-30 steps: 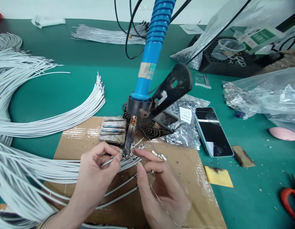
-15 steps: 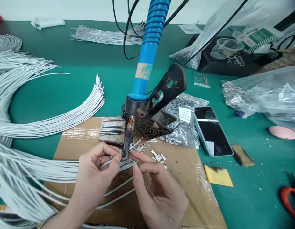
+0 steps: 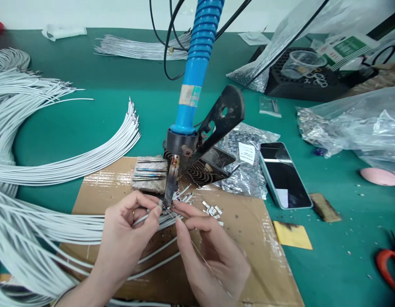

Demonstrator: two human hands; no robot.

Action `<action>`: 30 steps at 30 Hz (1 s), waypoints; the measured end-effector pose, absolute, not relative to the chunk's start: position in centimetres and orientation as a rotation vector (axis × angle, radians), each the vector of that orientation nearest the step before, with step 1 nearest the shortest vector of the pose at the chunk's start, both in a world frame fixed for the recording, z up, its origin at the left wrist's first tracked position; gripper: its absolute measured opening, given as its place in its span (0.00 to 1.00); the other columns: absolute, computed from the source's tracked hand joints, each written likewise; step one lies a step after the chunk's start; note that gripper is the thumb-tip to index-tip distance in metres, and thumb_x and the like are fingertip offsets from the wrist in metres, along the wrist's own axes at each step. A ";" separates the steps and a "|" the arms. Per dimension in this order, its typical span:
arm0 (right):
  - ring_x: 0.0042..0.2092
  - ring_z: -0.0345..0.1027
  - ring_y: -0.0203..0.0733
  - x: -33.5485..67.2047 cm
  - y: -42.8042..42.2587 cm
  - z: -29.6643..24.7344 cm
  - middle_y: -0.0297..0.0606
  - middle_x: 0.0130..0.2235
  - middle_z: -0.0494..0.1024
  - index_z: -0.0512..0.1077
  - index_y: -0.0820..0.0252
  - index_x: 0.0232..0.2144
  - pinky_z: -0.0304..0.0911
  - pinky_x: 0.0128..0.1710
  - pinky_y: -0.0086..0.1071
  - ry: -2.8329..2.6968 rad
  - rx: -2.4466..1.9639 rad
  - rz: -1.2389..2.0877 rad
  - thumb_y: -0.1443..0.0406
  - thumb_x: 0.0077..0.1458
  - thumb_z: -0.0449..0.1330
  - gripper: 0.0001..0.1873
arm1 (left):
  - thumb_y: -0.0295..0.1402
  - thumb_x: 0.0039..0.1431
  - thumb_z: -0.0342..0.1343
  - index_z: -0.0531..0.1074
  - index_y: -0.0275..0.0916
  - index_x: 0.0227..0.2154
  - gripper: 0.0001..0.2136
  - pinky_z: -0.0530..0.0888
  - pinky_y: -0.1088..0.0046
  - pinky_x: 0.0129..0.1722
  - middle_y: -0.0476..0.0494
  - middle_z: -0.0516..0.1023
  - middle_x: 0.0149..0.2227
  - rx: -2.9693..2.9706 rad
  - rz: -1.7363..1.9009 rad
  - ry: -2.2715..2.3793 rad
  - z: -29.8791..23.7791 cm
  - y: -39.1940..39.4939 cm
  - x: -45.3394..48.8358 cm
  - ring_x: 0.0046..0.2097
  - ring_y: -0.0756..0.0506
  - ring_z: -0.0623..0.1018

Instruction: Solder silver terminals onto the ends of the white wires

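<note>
A blue-handled soldering iron [image 3: 191,91] is held point down in a black metal stand [image 3: 225,117]. Just left of its dark tip [image 3: 169,194], my left hand [image 3: 129,232] pinches the end of a white cable, partly hidden by the fingers. My right hand [image 3: 213,251] is closed on a thin strand of solder wire [image 3: 205,262], whose end reaches the tip and trails back across the palm. Under both hands runs a bundle of white cables [image 3: 76,226]. Small pale metal pieces [image 3: 212,210] lie right of the tip.
Brown cardboard [image 3: 251,247] covers the green bench. A sponge block with metal rods [image 3: 149,175] sits left of the stand. Rightward are a phone [image 3: 285,175], a yellow pad [image 3: 292,235] and red-handled scissors [image 3: 389,268]. More white cables [image 3: 88,164] curve at the left.
The iron and its stand appear shifted very slightly left, along with both hands. Each hand keeps the same pinch near the tip.
</note>
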State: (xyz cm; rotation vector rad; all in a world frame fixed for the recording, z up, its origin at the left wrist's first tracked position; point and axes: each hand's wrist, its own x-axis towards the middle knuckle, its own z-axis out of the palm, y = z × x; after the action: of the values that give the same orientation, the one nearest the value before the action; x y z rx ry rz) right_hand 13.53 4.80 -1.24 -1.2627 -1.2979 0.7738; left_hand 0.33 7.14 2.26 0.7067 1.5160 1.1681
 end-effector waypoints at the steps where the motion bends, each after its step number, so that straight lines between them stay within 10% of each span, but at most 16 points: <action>1: 0.46 0.85 0.45 13.5 4.8 -1.2 0.43 0.46 0.88 0.74 0.55 0.33 0.80 0.45 0.34 -1.298 -1.265 0.773 0.73 0.60 0.64 0.08 | 0.27 0.49 0.70 0.77 0.36 0.22 0.07 0.76 0.85 0.33 0.47 0.83 0.33 0.706 1.166 1.515 2.3 7.1 0.4 0.31 0.53 0.80; 30: 0.45 0.85 0.44 13.5 5.0 -1.2 0.41 0.44 0.88 0.75 0.55 0.32 0.80 0.45 0.33 -1.285 -1.268 0.772 0.73 0.60 0.65 0.08 | 0.26 0.46 0.71 0.77 0.36 0.21 0.08 0.76 0.82 0.30 0.45 0.84 0.32 0.706 1.151 1.522 2.3 7.3 0.4 0.29 0.52 0.80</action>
State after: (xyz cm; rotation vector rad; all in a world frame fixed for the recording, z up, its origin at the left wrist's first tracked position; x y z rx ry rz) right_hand 13.53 4.99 -1.23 -1.2675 -1.2854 0.7720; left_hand 0.41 7.26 2.28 0.7056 1.5216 1.1508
